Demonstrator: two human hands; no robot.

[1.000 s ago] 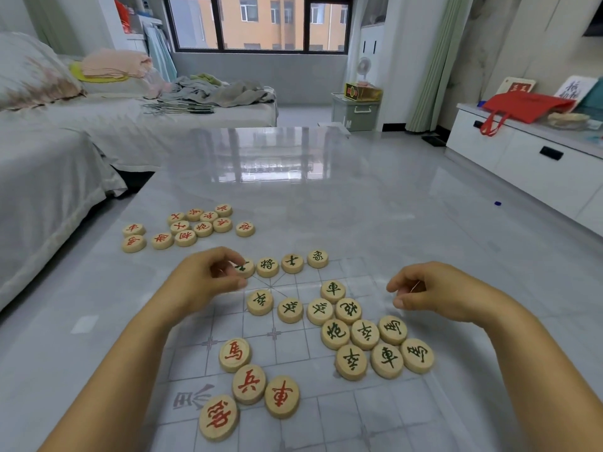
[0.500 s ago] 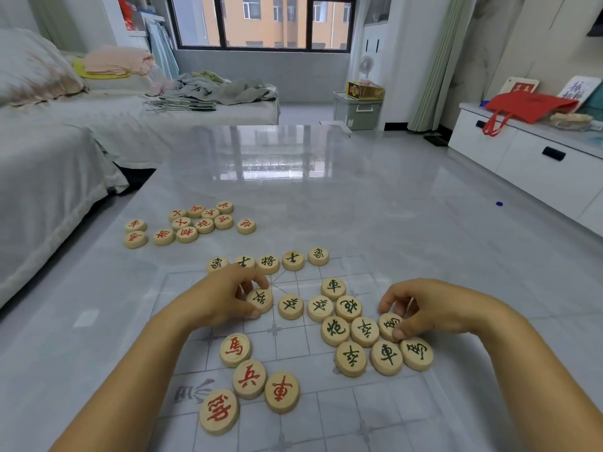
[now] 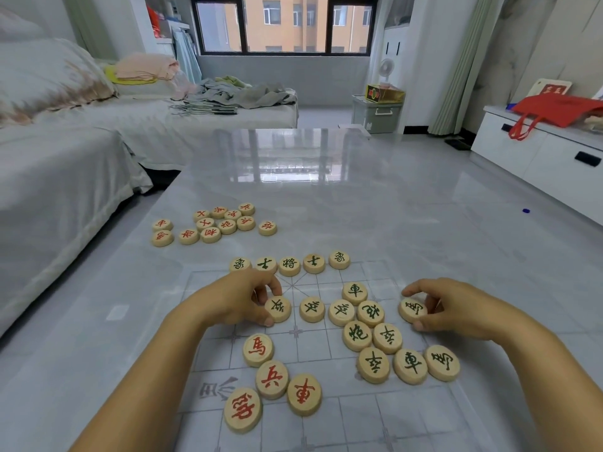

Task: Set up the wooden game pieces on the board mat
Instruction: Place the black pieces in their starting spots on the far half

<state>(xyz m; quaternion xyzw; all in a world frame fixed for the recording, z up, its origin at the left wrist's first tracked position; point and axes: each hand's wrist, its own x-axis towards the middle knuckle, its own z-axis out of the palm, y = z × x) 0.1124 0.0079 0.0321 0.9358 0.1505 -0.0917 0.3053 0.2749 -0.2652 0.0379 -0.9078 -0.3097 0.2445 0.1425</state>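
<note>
This is a home, a living room. A covered sofa (image 3: 65, 164) with a pillow (image 3: 49, 76) and loose clothes (image 3: 248, 93) stands left, a curtain (image 3: 463, 60) hangs by the window (image 3: 287, 24), and a white cabinet (image 3: 538, 164) carries a red bag (image 3: 561, 109).

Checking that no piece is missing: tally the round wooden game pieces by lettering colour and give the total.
Round wooden pieces with red lettering: 16
Round wooden pieces with dark lettering: 16, including one gripped by the left hand and one by the right hand
Total: 32
</note>
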